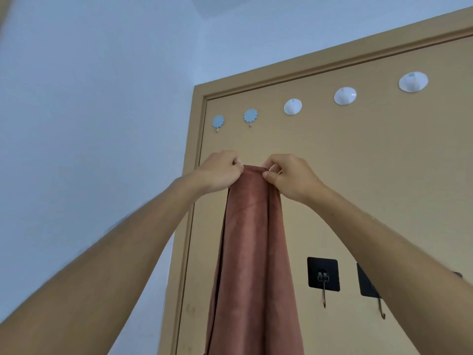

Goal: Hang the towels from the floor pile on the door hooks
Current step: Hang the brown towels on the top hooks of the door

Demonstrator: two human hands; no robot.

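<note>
Gripping bunched top edge of pink towel with left hand and right hand, below blue hooks on door; risking slipping off if missing small hook.

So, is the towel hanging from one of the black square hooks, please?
No, both hands, left and right, hold the pink towel up left of the black hooks.

towel bottom cut by lower edge; right arm hides second black hook partly; towel's hook unseen.
</note>
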